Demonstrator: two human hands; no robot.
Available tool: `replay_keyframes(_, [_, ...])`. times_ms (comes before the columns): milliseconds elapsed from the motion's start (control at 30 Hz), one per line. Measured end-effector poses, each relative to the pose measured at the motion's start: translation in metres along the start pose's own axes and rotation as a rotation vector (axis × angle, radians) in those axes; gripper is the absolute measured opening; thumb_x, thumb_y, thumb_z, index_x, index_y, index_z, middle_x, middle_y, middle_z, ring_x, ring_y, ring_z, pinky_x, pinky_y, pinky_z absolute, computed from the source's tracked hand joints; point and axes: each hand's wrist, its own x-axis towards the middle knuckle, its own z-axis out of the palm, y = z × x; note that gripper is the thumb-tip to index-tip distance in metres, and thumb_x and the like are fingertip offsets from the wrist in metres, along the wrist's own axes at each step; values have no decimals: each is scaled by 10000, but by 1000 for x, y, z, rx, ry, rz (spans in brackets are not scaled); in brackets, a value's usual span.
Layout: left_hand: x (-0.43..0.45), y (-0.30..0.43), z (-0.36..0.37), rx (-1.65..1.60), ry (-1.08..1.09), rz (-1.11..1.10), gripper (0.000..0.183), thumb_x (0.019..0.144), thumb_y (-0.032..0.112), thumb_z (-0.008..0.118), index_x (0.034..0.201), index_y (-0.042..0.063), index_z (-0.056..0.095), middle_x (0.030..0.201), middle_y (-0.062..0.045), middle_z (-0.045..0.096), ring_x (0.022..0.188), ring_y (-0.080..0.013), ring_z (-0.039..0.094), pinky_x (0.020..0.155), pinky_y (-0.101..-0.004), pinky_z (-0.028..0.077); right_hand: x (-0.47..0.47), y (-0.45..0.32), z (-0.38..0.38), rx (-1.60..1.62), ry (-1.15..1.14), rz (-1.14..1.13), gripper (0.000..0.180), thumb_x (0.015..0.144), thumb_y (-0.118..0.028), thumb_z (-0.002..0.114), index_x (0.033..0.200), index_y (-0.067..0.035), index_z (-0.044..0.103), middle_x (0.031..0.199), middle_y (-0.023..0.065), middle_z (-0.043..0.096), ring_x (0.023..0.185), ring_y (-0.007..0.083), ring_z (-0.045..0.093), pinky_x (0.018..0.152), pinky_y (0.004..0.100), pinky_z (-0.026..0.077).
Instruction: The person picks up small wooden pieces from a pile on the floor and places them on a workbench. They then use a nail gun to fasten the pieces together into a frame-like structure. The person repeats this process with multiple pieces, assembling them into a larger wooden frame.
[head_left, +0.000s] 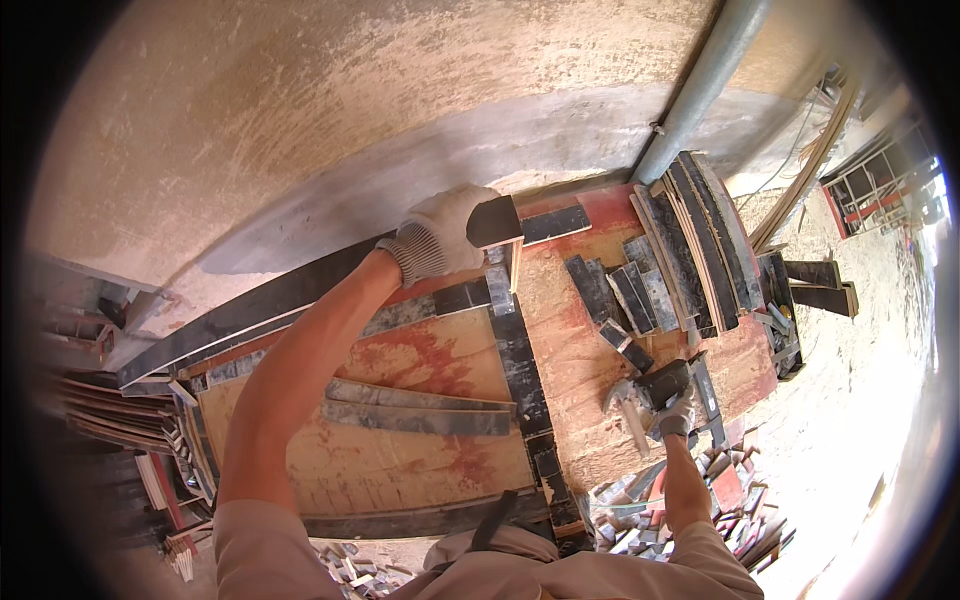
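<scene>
My left hand (447, 234), in a knitted work glove, grips a black-faced plywood block (495, 223) at the wall side of the worktable. Beneath that block, a strip frame's corner shows beside a black crosswise strip (520, 367). At the right, my gloved right hand (677, 417) is closed around a dark plywood piece (663, 384). A claw hammer (634, 424) lies just left of this hand, its head partly hidden. Short black plywood offcuts (632, 294) lie beyond it. Two long, grey-faced strips (420, 409) rest on the reddish-stained panel (431, 360) before me.
A plastered wall (375, 97) borders the table's far side, where a grey pipe (701, 94) rises. Long plywood strips (694, 240) are stacked by the pipe. Scrap pieces (731, 495) heap on the ground at lower right. More boards (120, 409) are stacked at far left.
</scene>
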Motion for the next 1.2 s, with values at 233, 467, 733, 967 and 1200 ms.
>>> replay_keyframes(233, [1, -5, 5, 9, 20, -4, 701, 676, 153, 831, 1342, 75, 625, 1227, -164, 697, 1152, -343, 683, 1040, -401, 552, 1, 16, -34, 641, 15, -325, 664, 694, -204, 874, 1268, 22, 628, 1000, 136, 759, 863, 238, 743, 764, 401, 607])
replay_keyframes(467, [0, -4, 4, 10, 44, -27, 704, 660, 127, 799, 1343, 93, 633, 1253, -145, 693, 1178, -320, 676, 1054, -386, 545, -72, -24, -174, 1487, -909, 115, 166, 842, -145, 701, 915, 1, 672, 738, 66, 606, 573, 215, 571, 582, 365, 510])
replay_keyframes(733, [0, -8, 2, -13, 9, -6, 709, 656, 171, 814, 1338, 77, 642, 1277, -122, 679, 1210, -297, 664, 1069, -366, 535, -174, -179, -373, 812, -689, -708, 249, 977, -144, 666, 775, -18, 591, 635, 89, 575, 573, 243, 633, 583, 372, 552])
replay_keyframes(967, [4, -17, 6, 7, -23, -5, 684, 709, 161, 789, 1363, 67, 610, 1324, -119, 656, 1208, -303, 665, 1054, -370, 550, -178, -340, -425, 339, -815, -617, 136, 995, -184, 722, 1045, -59, 705, 648, -38, 547, 512, 55, 466, 455, 229, 367])
replay_keyframes(1200, [0, -20, 6, -27, -9, -4, 689, 729, 128, 772, 1384, 33, 579, 1321, -152, 648, 1194, -348, 663, 1046, -406, 556, -167, -393, -433, 317, -824, -597, 120, 928, -146, 775, 962, -116, 663, 607, -83, 445, 466, 50, 376, 433, 253, 302])
